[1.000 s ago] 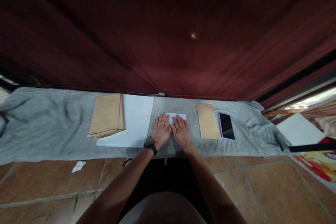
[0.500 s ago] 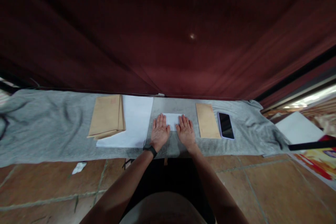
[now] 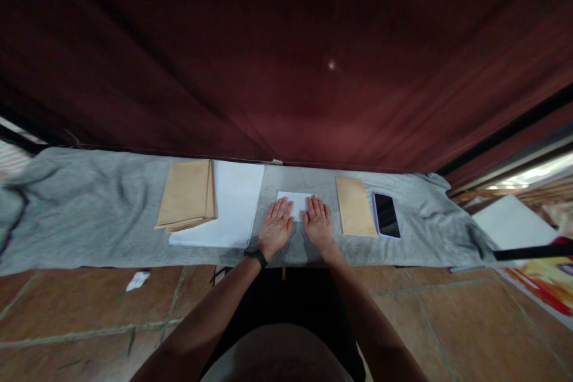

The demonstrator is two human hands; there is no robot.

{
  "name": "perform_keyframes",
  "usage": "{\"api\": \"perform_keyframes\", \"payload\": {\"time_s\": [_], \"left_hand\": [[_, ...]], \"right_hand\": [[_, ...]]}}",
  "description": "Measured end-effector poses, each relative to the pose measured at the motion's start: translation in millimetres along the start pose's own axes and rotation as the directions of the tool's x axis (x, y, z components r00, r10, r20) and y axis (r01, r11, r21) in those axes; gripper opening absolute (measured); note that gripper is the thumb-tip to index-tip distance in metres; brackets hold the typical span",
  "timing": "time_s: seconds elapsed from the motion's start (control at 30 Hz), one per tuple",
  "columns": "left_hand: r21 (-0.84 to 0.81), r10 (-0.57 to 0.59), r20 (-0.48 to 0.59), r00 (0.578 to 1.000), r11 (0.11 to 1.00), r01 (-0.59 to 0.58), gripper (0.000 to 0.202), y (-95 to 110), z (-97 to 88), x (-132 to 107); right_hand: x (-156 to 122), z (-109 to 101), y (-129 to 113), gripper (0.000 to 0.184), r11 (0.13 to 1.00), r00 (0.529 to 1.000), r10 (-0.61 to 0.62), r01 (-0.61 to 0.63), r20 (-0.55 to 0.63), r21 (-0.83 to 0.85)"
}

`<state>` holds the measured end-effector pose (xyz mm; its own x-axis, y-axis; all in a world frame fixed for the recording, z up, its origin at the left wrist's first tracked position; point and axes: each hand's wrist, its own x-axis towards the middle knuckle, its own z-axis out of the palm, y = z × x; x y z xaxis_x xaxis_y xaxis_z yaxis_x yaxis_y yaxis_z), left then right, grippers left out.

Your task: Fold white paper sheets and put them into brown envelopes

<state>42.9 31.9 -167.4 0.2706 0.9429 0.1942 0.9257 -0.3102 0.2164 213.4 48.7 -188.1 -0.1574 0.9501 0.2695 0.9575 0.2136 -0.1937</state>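
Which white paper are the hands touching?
The small white paper in the middle, under the left hand and right hand. The big white sheet lies farther left.

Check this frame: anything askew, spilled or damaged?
Minor only. A white scrap lies on the floor tiles, off the grey cloth, which is rumpled at both ends. The brown envelope stack is slightly fanned. The left hand and right hand lie flat over the small white paper. No spill or damage visible.
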Motion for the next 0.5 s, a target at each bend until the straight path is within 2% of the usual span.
{"api": "perform_keyframes", "payload": {"time_s": [0.4,0.5], "left_hand": [[0.003,-0.014,0.02,1.0,1.0,0.014,0.055,1,-1.2,0],[-0.001,-0.018,0.017,1.0,1.0,0.018,0.054,2,-1.7,0]], "right_hand": [[-3,-11,8,0.052,0.999,0.999,0.038,-0.037,0.023,-0.029],[0,-14,4,0.052,0.998,0.998,0.054,-0.053,0.023,-0.023]]}}
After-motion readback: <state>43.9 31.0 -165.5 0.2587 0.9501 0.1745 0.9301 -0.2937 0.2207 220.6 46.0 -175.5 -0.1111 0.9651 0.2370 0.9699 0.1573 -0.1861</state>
